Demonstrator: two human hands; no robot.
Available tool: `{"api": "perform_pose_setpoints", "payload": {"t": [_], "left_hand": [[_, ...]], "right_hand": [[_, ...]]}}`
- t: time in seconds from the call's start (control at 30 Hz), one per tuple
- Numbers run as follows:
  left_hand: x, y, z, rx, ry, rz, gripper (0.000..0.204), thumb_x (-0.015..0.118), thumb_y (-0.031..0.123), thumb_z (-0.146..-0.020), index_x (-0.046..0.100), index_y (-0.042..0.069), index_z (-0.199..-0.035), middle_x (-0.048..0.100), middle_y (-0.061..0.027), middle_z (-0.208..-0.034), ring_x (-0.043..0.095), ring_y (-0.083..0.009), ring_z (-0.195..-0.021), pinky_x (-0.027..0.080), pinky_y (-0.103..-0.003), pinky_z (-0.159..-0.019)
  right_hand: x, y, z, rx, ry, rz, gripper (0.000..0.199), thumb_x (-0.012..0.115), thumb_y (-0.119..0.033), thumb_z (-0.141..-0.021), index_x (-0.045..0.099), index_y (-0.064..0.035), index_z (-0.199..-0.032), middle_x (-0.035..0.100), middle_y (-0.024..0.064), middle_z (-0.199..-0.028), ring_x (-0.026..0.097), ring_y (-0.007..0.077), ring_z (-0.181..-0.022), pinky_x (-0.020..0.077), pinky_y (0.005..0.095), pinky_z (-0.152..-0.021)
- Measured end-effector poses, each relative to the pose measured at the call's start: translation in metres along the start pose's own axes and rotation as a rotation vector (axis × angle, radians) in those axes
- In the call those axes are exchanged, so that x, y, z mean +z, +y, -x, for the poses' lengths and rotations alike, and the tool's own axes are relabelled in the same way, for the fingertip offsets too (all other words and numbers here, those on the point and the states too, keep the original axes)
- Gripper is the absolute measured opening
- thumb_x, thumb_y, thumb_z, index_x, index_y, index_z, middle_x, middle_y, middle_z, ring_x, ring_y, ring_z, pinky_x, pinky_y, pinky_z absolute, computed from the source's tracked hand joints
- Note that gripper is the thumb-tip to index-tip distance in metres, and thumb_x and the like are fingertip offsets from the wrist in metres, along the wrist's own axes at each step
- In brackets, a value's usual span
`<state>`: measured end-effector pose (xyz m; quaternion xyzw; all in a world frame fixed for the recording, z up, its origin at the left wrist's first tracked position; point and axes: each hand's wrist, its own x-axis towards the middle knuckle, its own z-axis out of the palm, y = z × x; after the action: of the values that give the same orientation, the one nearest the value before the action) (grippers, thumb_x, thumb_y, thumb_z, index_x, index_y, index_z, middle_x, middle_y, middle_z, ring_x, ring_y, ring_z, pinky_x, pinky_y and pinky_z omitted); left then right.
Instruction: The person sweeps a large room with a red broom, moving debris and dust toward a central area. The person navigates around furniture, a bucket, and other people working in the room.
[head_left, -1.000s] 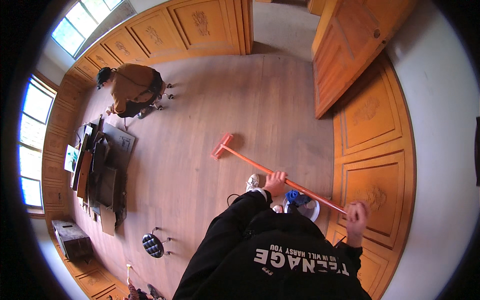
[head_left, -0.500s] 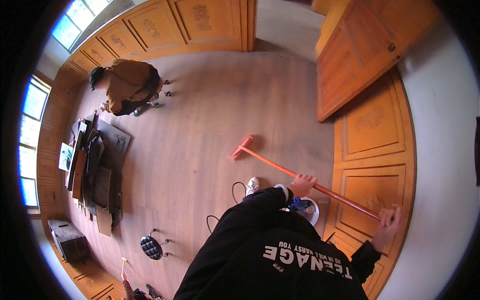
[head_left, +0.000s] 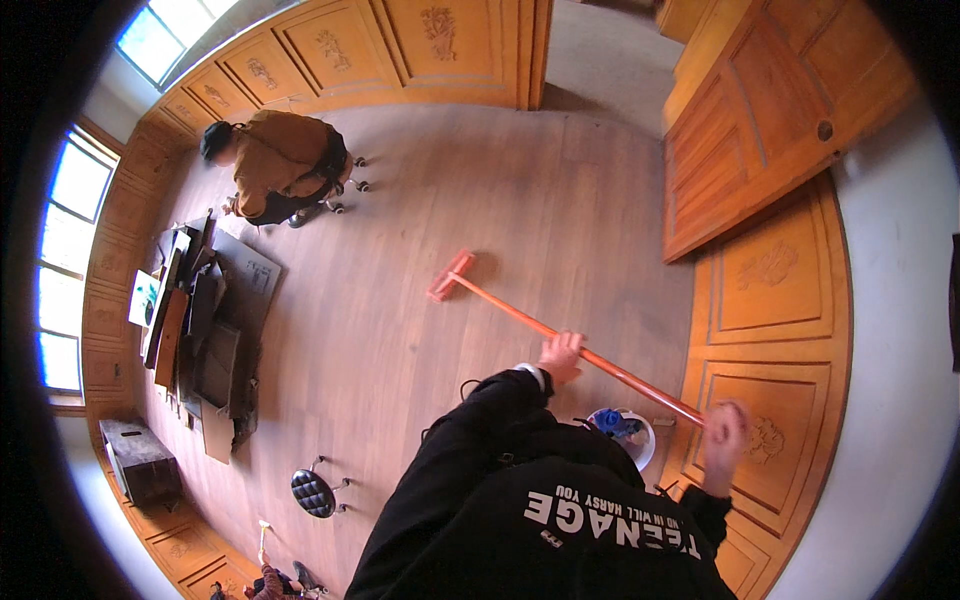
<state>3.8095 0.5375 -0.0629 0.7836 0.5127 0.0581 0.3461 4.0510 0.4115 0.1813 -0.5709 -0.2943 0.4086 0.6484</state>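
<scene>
A push broom with a long orange-red handle (head_left: 622,377) slants across my front, its narrow red head (head_left: 451,276) resting on the wooden floor ahead. My left hand (head_left: 562,358), with a white cuff at the wrist, is closed round the middle of the handle. Near the handle's upper end, my right hand (head_left: 727,432) grips it, slightly blurred. Just below the handle, between my hands, stands a white bucket (head_left: 647,453) with blue cloth-like stuff (head_left: 622,424) in it. The bristles on the head are too small to make out.
Carved wooden panels (head_left: 765,265) and an open door (head_left: 745,130) line the right. Far left, a person (head_left: 285,160) sits on a wheeled chair. Flat boards and cardboard (head_left: 225,370) lie stacked at the left, near a dark box (head_left: 140,460). A black stool (head_left: 312,493) stands lower left; another person (head_left: 270,583) is below it.
Both my hands and the broom have shifted left, and the head has slid a little farther out. My white shoe, seen before, is now hidden. The whole view has shifted slightly.
</scene>
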Motion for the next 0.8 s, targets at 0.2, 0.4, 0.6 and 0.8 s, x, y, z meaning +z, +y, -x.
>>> {"api": "perform_pose_setpoints", "payload": {"t": [0.2, 0.4, 0.6, 0.8], "left_hand": [[0.008, 0.114, -0.043, 0.528, -0.228, 0.051, 0.065, 0.072, 0.021, -0.067, 0.040, 0.011, -0.124, 0.049, -0.0121, -0.115, 0.047, -0.0319, -0.114, 0.036, -0.050, -0.092], [0.001, 0.101, -0.045, 0.551, -0.197, -0.049, 0.052, 0.066, 0.016, -0.072, 0.045, 0.008, -0.119, 0.053, -0.0104, -0.112, 0.051, -0.0296, -0.109, 0.038, -0.047, -0.090], [-0.022, -0.011, -0.033, 0.214, -0.019, -0.174, 0.050, 0.068, 0.016, -0.070, 0.046, 0.007, -0.113, 0.051, -0.0107, -0.112, 0.047, -0.0299, -0.112, 0.039, -0.045, -0.091], [-0.052, -0.100, -0.018, -0.274, 0.053, -0.172, 0.080, 0.077, 0.026, -0.067, 0.034, 0.006, -0.132, 0.024, -0.0152, -0.145, 0.018, -0.0363, -0.137, 0.027, -0.052, -0.105]], "right_hand": [[-0.026, -0.106, 0.018, -0.387, 0.259, 0.276, 0.022, 0.040, -0.016, -0.098, 0.054, 0.0008, -0.094, 0.029, -0.0037, -0.055, 0.026, 0.0058, -0.044, 0.0292, 0.0212, -0.048], [-0.012, -0.095, 0.011, -0.304, 0.528, 0.195, 0.021, 0.042, -0.018, -0.097, 0.054, -0.0032, -0.089, 0.032, -0.0037, -0.055, 0.030, 0.0066, -0.045, 0.0326, 0.0211, -0.046], [0.018, 0.004, -0.029, -0.044, -0.020, 0.145, 0.021, 0.045, -0.009, -0.090, 0.047, -0.0042, -0.070, 0.042, 0.0013, -0.063, 0.043, 0.0084, -0.059, 0.0417, 0.0232, -0.055], [0.114, 0.079, -0.046, 0.135, -0.400, 0.117, 0.016, 0.047, -0.005, -0.088, 0.054, 0.0017, -0.075, 0.046, 0.0011, -0.059, 0.045, 0.0103, -0.058, 0.0398, 0.0237, -0.066]]}}
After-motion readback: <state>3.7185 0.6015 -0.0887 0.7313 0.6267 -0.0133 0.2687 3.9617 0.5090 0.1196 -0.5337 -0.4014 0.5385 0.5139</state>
